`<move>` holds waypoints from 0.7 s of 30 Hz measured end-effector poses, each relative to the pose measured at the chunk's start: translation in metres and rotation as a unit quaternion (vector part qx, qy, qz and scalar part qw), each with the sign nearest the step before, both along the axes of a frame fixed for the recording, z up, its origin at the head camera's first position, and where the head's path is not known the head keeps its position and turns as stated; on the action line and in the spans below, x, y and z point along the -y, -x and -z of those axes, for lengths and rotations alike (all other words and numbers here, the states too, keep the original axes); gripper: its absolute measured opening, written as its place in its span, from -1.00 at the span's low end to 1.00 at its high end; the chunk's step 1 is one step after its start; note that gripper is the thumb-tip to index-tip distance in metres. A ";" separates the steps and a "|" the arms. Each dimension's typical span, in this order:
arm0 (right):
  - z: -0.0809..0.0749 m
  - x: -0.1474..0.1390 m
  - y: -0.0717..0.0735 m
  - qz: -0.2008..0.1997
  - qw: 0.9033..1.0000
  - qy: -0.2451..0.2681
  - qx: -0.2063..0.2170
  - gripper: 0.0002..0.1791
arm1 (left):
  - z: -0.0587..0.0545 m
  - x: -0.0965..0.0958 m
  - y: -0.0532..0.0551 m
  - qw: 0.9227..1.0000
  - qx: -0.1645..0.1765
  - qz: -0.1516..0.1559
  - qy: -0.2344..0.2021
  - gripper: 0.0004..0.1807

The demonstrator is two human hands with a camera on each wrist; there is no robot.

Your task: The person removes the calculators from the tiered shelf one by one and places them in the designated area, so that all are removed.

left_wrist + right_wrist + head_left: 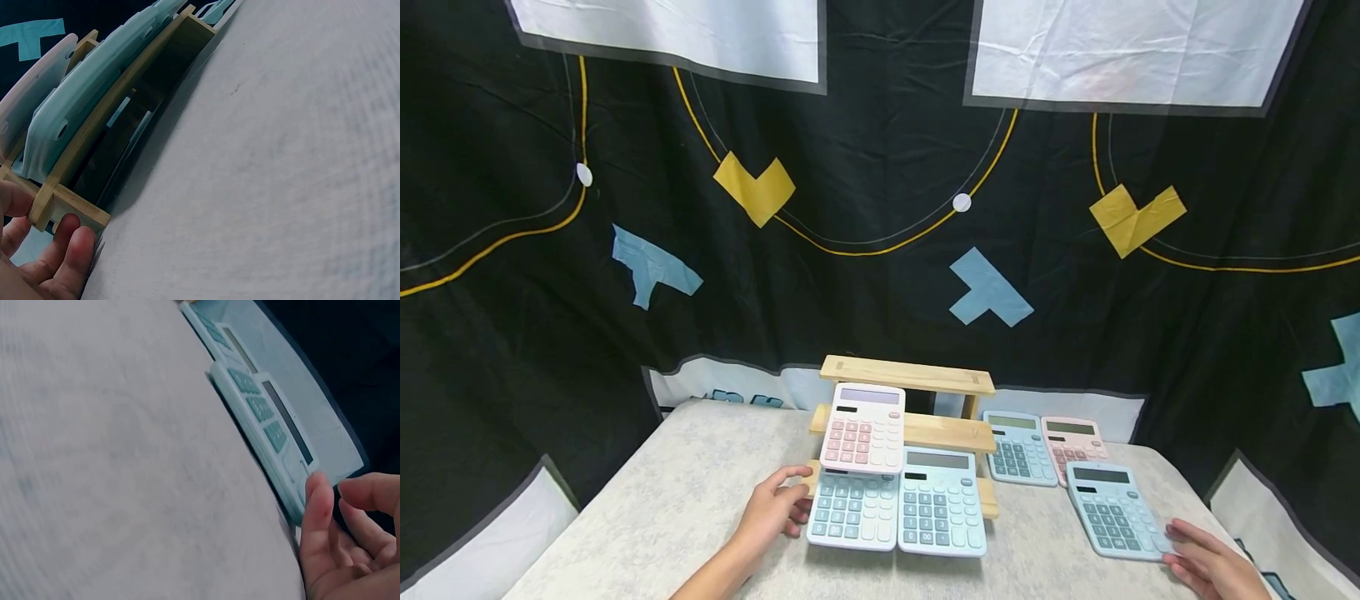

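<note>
My left hand (pixel 775 504) is at the left end of a stepped wooden stand (pixel 951 432); in the left wrist view its fingers grip the end of the stand's lowest rail (pixel 81 206). Leaning on the stand are a white calculator with pink keys (pixel 863 429) on the upper level, and below it a blue and white calculator (pixel 853 508) beside a light blue calculator (pixel 942 504). At the right, fingertips of my right hand (pixel 1213 562) touch the lower right corner of another blue calculator (pixel 1112 510). The right wrist view shows its fingers loosely spread at that calculator's edge (pixel 269 431).
Behind the right-hand calculator, another blue calculator (pixel 1021 450) and a pink one (pixel 1070 442) lie side by side near the stand's right end. All stand on a pale mottled tabletop (pixel 700 483). A dark patterned cloth (pixel 865 308) hangs behind the table.
</note>
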State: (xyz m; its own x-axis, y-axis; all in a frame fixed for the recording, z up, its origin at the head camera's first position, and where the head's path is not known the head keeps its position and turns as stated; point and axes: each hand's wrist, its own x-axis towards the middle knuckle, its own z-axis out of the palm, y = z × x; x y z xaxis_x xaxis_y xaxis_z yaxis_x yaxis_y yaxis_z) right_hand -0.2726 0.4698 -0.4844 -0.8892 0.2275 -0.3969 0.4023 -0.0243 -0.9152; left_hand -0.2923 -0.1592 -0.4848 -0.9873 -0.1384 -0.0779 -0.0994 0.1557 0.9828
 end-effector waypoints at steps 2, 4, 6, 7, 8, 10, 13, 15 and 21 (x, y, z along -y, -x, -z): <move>-0.002 0.002 -0.002 0.004 1.000 -0.009 -0.003 -0.05 | 0.000 0.000 0.000 1.000 -0.001 0.001 0.000 -0.59; -0.005 0.005 -0.003 0.004 0.999 -0.033 -0.001 -0.07 | 0.000 0.000 0.000 1.000 0.000 0.001 0.000 -0.59; -0.010 0.009 -0.004 0.002 0.998 -0.066 0.005 -0.06 | 0.000 0.000 0.000 1.000 0.000 0.002 0.000 -0.58; -0.012 0.012 -0.004 0.000 0.997 -0.081 0.007 -0.06 | 0.000 0.000 0.000 1.000 0.001 0.002 0.001 -0.58; -0.014 0.014 -0.004 -0.002 0.996 -0.094 0.009 -0.06 | 0.000 0.000 0.000 1.000 0.001 0.001 0.002 -0.58; -0.019 0.021 -0.005 -0.002 0.995 -0.101 0.011 -0.03 | 0.000 0.001 0.000 1.000 0.001 0.001 0.003 -0.57; -0.026 0.030 -0.006 -0.006 0.995 -0.097 0.000 -0.01 | -0.001 0.000 -0.001 1.000 -0.001 0.001 0.003 -0.57; -0.030 0.037 -0.008 -0.009 0.996 -0.087 -0.009 0.00 | -0.001 0.000 -0.001 1.000 -0.002 0.002 0.001 -0.58; -0.040 0.059 -0.010 -0.014 0.998 -0.047 -0.038 -0.06 | 0.000 0.000 0.000 1.000 0.000 0.004 0.001 -0.57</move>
